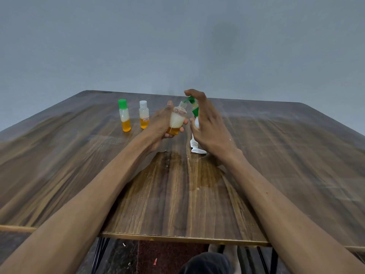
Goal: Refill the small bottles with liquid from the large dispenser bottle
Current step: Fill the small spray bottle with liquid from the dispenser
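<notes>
Two capped small bottles (124, 115) stand left of the dispenser bottle (195, 133), where my left hand (162, 123) grips an uncapped small bottle (176, 120) tilted under its green spout (189, 99), my right hand (207, 123) pressing down, fingers straight.

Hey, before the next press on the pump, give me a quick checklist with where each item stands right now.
1. Open bottle gripped in left hand: ok.
2. Its cap off, mouth tilted toward the green pump spout: ok.
3. Spout tip right over the mouth: cannot tell, blurred.
4. Right hand resting on the pump head: ok.
5. Dispenser bottle upright on the table: ok.
6. Room left in the open bottle: ok, its upper part is clear.
</notes>
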